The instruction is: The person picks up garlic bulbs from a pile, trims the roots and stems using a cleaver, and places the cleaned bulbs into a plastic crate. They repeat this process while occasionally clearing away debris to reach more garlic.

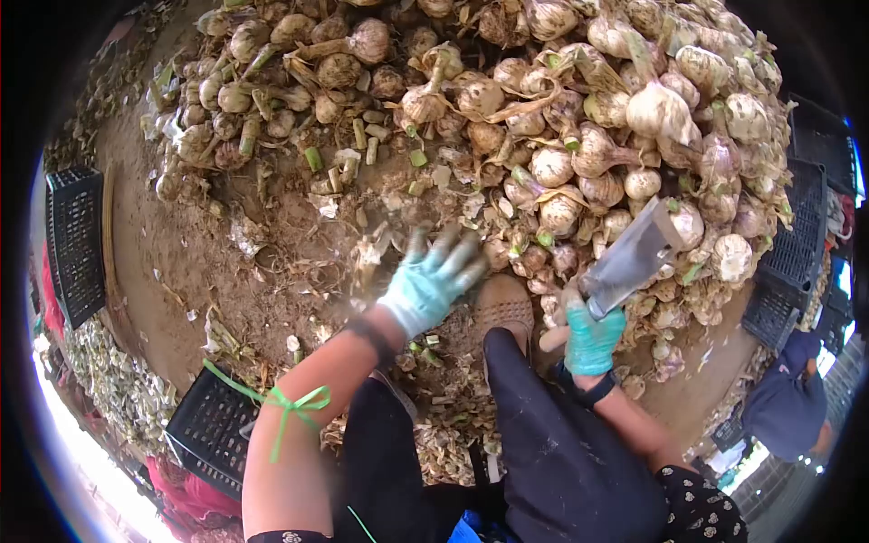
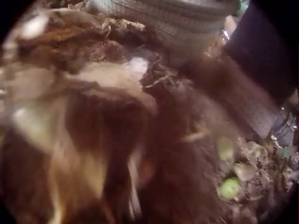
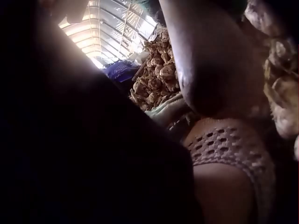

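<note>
My left hand [image 1: 430, 279], in a pale green and white glove, reaches over the dirt floor in the head view with its fingers spread, slightly blurred. Dry husks [image 1: 369, 258] lie by its fingertips; in the left wrist view, papery leaves [image 2: 79, 154] are smeared by motion below the ribbed glove cuff [image 2: 168, 23]. My right hand [image 1: 593, 335], gloved in green, grips a cleaver [image 1: 634, 258] with a broad metal blade that points up and to the right. The blade overlaps the near side of a large heap of garlic bulbs [image 1: 659, 113].
A woven shoe [image 1: 505, 308] stands between my hands, seen also as a perforated shoe [image 3: 219, 144]. Cut green stems [image 1: 313, 159] litter the soil. Black crates stand at left [image 1: 77, 244], lower left [image 1: 213, 430] and right [image 1: 797, 226]. Another person [image 1: 786, 398] is at the right edge.
</note>
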Available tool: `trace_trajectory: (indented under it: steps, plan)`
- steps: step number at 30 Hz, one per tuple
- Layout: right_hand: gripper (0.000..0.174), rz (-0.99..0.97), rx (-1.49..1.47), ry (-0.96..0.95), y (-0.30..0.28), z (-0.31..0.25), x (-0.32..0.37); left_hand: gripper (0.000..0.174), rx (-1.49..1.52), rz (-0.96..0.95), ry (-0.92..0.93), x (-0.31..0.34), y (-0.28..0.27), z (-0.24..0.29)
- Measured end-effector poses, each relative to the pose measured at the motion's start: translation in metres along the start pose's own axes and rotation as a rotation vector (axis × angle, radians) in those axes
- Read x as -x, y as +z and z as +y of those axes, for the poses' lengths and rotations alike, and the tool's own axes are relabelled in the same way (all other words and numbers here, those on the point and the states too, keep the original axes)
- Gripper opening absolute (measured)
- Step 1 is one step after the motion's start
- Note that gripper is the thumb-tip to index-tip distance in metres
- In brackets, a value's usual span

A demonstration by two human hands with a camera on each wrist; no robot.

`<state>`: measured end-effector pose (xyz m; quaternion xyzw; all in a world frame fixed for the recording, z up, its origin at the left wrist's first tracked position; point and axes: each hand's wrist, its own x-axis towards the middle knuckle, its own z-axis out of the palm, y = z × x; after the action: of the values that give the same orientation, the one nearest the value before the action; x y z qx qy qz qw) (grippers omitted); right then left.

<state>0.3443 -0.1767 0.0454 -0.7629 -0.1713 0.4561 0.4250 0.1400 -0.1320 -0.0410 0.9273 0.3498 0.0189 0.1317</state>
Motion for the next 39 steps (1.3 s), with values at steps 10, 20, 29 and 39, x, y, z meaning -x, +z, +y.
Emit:
trace_trajectory:
  steps: [10, 20, 29, 39]
  plan:
    - [0.009, -0.116, 0.147, 0.04, 0.01, -0.007, 0.0, 0.075, -0.072, -0.21, -0.186, -0.042, -0.015, -0.069]
    - [0.008, -0.102, 0.256, 0.03, 0.001, 0.006, 0.007, 0.072, -0.101, -0.107, -0.981, 0.091, -0.042, -0.114]
    - [0.014, -0.173, 0.244, 0.182, -0.006, 0.017, 0.016, 0.074, 0.12, -0.706, -1.246, 0.286, -0.018, 0.053]
    - [0.013, -0.225, 0.361, 0.026, -0.01, 0.026, 0.03, 0.073, -0.027, -0.374, -1.647, 0.266, -0.051, -0.128]
